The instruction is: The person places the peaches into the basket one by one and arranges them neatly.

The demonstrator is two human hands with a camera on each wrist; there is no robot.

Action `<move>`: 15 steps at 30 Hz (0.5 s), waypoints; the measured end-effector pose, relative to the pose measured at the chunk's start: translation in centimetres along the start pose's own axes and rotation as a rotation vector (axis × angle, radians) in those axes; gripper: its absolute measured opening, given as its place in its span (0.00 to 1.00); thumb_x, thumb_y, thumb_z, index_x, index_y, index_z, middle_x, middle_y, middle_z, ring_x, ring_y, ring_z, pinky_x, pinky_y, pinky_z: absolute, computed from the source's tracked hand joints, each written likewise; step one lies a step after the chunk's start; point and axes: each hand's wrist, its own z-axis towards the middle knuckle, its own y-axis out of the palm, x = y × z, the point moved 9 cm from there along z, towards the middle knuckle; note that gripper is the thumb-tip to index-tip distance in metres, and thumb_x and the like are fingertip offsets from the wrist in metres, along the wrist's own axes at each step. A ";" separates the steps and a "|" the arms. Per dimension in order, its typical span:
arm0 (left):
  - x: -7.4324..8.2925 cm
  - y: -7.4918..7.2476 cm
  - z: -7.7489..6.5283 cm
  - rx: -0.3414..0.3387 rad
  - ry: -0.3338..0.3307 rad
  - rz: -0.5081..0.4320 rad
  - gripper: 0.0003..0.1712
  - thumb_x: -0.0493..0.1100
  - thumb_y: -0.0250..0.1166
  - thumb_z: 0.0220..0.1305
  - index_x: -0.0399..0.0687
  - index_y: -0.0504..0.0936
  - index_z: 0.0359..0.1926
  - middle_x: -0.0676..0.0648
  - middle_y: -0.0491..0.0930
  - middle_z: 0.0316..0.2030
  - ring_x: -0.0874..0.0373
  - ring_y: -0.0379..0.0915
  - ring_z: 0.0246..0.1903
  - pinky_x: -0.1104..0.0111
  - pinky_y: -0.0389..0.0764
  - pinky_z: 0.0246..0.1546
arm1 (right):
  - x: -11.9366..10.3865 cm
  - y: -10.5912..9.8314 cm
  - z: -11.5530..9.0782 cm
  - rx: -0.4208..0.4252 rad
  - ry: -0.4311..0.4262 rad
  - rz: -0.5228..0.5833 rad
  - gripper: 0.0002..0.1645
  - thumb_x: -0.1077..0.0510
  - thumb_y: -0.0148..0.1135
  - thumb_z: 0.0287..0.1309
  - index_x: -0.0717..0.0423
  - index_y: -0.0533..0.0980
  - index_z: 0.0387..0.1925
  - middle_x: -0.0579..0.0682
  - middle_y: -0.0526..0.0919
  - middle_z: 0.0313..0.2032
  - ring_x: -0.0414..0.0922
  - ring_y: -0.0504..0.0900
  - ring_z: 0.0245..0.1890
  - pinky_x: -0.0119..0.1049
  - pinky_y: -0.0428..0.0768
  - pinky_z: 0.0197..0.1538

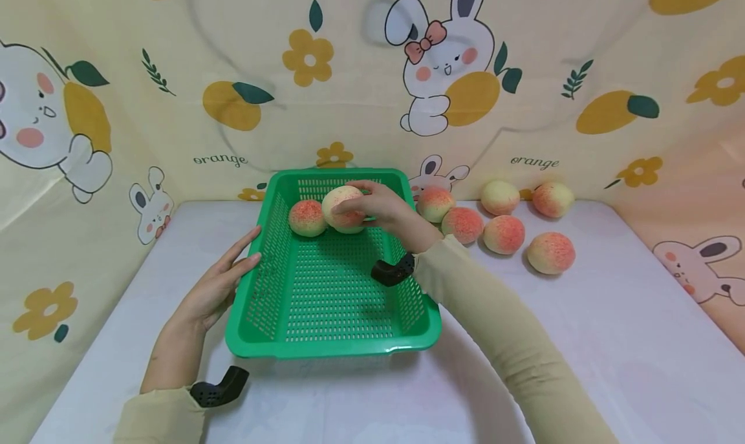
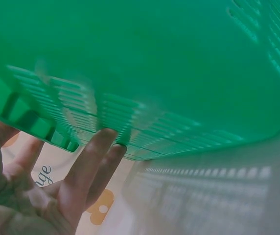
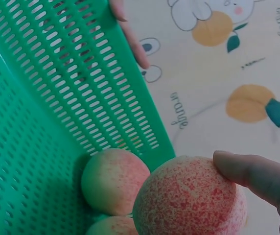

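My right hand (image 1: pixel 381 206) holds a pale peach with red speckles (image 1: pixel 340 201) over the far part of a green plastic basket (image 1: pixel 334 350). In the right wrist view the thumb presses against the held peach (image 3: pixel 189 196). Lower down in the basket lies another peach (image 1: pixel 307 218), and the right wrist view shows part of one more (image 3: pixel 113 226) beside it, mostly hidden by the held one. My left hand (image 1: pixel 212 289) rests against the basket's left side. Seen from the left wrist, its straight fingers (image 2: pixel 88 171) touch the outer wall.
Several more peaches (image 1: pixel 504 234) lie on the white table (image 1: pixel 588 347) to the right of the basket. A patterned cloth (image 1: pixel 361 121) with rabbits and oranges stands behind the table and along its sides. A black wrist camera (image 1: pixel 220 389) sits on each sleeve.
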 end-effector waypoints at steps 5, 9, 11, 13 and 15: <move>0.0 -0.2 -0.1 0.006 -0.002 0.005 0.37 0.53 0.53 0.72 0.67 0.46 0.75 0.42 0.66 0.54 0.62 0.81 0.39 0.63 0.85 0.38 | 0.2 1.6 0.5 -0.032 0.025 -0.045 0.42 0.63 0.68 0.53 0.51 0.62 0.69 0.56 0.67 0.64 0.54 0.69 0.61 0.54 0.72 0.62; 0.0 -0.2 -0.1 0.011 -0.012 0.000 0.37 0.53 0.53 0.72 0.67 0.46 0.75 0.42 0.66 0.54 0.61 0.81 0.38 0.64 0.85 0.38 | 0.6 2.8 1.0 -0.054 0.044 -0.097 0.43 0.62 0.69 0.52 0.51 0.62 0.69 0.56 0.65 0.65 0.55 0.69 0.62 0.56 0.71 0.63; 0.0 -0.2 0.0 0.008 -0.017 -0.004 0.38 0.53 0.54 0.71 0.68 0.46 0.75 0.42 0.66 0.54 0.61 0.81 0.39 0.64 0.84 0.38 | 1.0 3.4 1.2 -0.061 0.060 -0.130 0.43 0.62 0.70 0.52 0.51 0.63 0.69 0.56 0.65 0.65 0.55 0.69 0.62 0.56 0.71 0.63; 0.0 -0.1 0.0 0.002 -0.017 -0.005 0.38 0.54 0.54 0.71 0.68 0.46 0.75 0.42 0.66 0.54 0.61 0.80 0.39 0.64 0.84 0.39 | 1.4 3.8 1.4 -0.062 0.072 -0.159 0.43 0.61 0.71 0.50 0.51 0.65 0.68 0.56 0.66 0.64 0.54 0.70 0.61 0.55 0.72 0.61; 0.0 -0.1 0.0 0.001 -0.018 -0.003 0.38 0.54 0.54 0.72 0.68 0.46 0.75 0.42 0.66 0.55 0.61 0.80 0.40 0.64 0.84 0.39 | 1.6 4.3 1.5 -0.069 0.071 -0.198 0.42 0.60 0.71 0.50 0.51 0.65 0.67 0.56 0.66 0.64 0.54 0.71 0.60 0.55 0.74 0.60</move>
